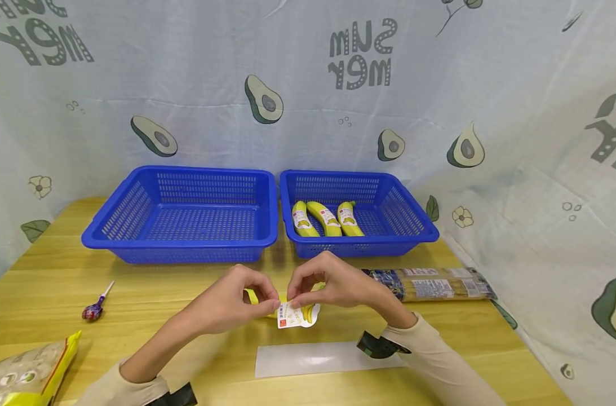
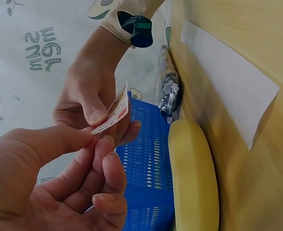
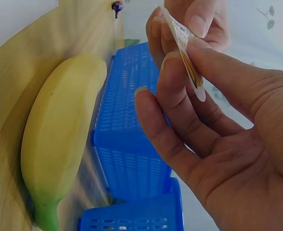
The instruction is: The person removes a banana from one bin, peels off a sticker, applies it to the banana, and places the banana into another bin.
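Note:
A white sticker [image 1: 298,316] printed with bananas is held between both hands above the table. My left hand [image 1: 242,296] pinches its left end between thumb and fingers, as the left wrist view also shows. My right hand [image 1: 333,282] pinches it further right, along its upper edge. Beneath the hands lies a banana [image 3: 64,130] without a label on its visible side, mostly hidden in the head view. A white paper strip [image 1: 323,359] lies on the table nearer to me.
A blue basket [image 1: 358,239] at the back right holds 3 labelled bananas [image 1: 324,218]. Another blue basket [image 1: 186,244] stands to its left. A lollipop [image 1: 93,310] and a yellow-edged bag [image 1: 29,372] lie at left; a long clear packet [image 1: 434,283] lies at right.

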`<state>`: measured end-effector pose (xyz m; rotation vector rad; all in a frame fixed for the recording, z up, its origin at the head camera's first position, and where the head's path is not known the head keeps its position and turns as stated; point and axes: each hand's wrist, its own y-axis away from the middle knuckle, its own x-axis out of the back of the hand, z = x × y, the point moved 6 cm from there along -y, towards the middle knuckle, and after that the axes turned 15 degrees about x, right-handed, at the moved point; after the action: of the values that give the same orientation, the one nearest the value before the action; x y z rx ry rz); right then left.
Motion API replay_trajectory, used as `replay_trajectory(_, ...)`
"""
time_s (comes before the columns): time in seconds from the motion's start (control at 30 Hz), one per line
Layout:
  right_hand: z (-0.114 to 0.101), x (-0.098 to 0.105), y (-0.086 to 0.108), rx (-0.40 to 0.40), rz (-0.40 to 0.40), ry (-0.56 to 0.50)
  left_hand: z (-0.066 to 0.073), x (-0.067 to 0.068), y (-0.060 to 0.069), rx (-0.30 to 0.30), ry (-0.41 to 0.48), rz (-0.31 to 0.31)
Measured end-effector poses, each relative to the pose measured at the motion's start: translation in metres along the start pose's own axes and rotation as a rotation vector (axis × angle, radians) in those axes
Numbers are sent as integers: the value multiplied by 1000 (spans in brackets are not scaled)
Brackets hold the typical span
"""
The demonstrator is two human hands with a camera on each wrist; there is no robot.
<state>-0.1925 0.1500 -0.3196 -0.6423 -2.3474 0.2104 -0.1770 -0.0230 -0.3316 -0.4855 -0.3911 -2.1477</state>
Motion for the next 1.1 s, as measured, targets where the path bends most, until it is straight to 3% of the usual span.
replay_trajectory(0.13, 4, 1, 1, -2, -2, 3, -1, -2, -1, -21, -25, 27)
replay_trajectory(0.3, 8, 7, 3, -33, 19, 33, -8, 4, -4, 9, -52, 88)
replay_trajectory(0.6, 23, 8, 4, -81, 20, 183, -25, 7, -12, 46, -88, 128)
replay_trajectory(0.87, 32, 6, 4, -113, 28, 224, -28, 0, -17, -18, -160, 233)
replay_trajectory(1.1, 38, 2, 5, -135, 16, 214, -30, -3, -15, -2, -188, 265)
